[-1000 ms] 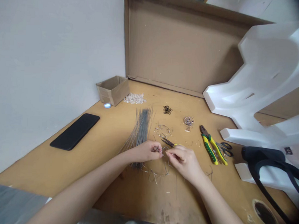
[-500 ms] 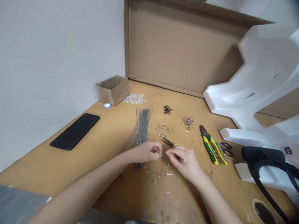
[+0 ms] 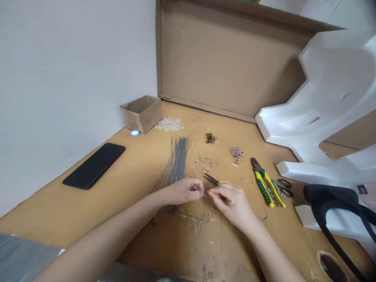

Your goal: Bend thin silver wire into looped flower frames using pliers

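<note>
My left hand (image 3: 187, 190) is closed, thumb and fingers pinching a thin piece of wire beside the bundle of grey wires (image 3: 180, 157). A few centimetres to its right, my right hand (image 3: 230, 201) is pinched too, at the edge of the same looped wire piece (image 3: 210, 210). That wire ring, with short twisted ends, hangs or lies below both hands; whether it touches the table I cannot tell. Just beyond the right hand lie pliers with yellow handles (image 3: 211, 179), partly hidden by it. Another ring of twisted wire (image 3: 205, 164) rests behind them.
Green-and-yellow pliers (image 3: 264, 184) and dark-handled scissors (image 3: 284, 189) lie at right. Farther back are a wire coil (image 3: 237, 152), black rings (image 3: 210, 138), clear small pieces (image 3: 170, 124) and a cardboard box (image 3: 142, 114). A black phone (image 3: 94, 166) lies left; white foam (image 3: 336, 93) stands right.
Almost nothing differs. Both hands stay pinched in the same place, and the wire ring beneath them has shifted very slightly.
</note>
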A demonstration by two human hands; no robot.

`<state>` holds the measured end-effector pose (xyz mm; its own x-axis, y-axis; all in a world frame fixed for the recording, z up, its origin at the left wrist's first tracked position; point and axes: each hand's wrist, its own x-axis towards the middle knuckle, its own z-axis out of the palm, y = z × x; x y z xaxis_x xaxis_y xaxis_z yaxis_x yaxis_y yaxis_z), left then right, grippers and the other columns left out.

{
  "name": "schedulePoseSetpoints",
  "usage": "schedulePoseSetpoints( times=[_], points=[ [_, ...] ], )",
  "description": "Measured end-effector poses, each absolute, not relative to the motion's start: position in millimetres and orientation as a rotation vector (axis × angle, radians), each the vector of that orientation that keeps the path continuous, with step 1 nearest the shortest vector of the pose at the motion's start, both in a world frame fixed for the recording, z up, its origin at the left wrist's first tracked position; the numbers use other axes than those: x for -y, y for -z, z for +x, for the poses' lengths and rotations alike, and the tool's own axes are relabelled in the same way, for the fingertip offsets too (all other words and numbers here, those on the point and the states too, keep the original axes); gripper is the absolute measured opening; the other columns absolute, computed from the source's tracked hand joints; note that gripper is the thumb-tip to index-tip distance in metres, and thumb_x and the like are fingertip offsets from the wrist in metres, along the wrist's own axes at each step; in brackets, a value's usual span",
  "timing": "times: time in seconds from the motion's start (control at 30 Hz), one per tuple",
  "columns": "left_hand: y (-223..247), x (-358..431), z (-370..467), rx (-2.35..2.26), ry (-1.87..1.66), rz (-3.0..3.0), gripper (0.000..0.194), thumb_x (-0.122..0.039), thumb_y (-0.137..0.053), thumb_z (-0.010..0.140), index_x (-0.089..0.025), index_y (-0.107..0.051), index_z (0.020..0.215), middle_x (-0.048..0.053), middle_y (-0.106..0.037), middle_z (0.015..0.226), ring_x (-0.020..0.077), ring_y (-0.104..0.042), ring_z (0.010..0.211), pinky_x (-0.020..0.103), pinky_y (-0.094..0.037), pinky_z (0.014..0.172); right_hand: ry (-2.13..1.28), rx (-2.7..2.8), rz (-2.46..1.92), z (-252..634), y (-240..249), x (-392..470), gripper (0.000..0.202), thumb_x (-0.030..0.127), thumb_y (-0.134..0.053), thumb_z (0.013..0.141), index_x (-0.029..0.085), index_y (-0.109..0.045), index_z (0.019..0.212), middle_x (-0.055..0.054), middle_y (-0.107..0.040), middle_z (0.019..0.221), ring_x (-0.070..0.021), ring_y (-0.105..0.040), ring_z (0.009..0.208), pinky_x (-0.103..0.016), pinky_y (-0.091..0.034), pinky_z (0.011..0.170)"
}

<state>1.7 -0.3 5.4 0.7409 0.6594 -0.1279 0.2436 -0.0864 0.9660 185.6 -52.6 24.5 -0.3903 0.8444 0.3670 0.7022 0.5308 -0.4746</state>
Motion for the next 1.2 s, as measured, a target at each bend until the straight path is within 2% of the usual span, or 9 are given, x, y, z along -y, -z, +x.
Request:
schedulePoseSetpoints(
  times=[0.27,1.0,1.2],
  points=[
    [-0.8,0.8,3.7,-0.755,-0.406,1.625,0.013,-0.025,-0.054,0.07,-0.014,-0.048,0.071,-0.007,-0.039,0.057,0.0064,-0.033,0.053,0.019,-0.027,0.051,-0.34,2.199,-1.251,185.4,-25.4,53.5,0.021,0.02,-0.048,0.083,0.019,-0.066,0.071,-0.001,-0.054,0.056,-0.0111,-0.048,0.052,-0.021,-0.035,0.051],
    [2.2,-0.5,3.4,-0.73,-0.412,1.632,0.005,-0.016,-0.049,0.068,-0.014,-0.051,0.072,-0.005,-0.046,0.061,0.0073,-0.038,0.056,0.019,-0.031,0.055,-0.272,2.227,-1.253,185.5,-25.5,55.3,0.018,0.017,-0.049,0.081,0.017,-0.064,0.071,-0.001,-0.056,0.059,-0.0106,-0.048,0.054,-0.021,-0.035,0.055],
    [1.4,-0.8,2.8,-0.734,-0.418,1.63,0.004,-0.017,-0.049,0.068,-0.014,-0.051,0.071,-0.005,-0.046,0.061,0.0074,-0.039,0.056,0.019,-0.031,0.055,-0.365,2.207,-1.284,185.2,-25.8,55.1,0.018,0.016,-0.05,0.08,0.018,-0.064,0.069,0.001,-0.052,0.056,-0.0099,-0.047,0.052,-0.021,-0.034,0.053]
  ],
)
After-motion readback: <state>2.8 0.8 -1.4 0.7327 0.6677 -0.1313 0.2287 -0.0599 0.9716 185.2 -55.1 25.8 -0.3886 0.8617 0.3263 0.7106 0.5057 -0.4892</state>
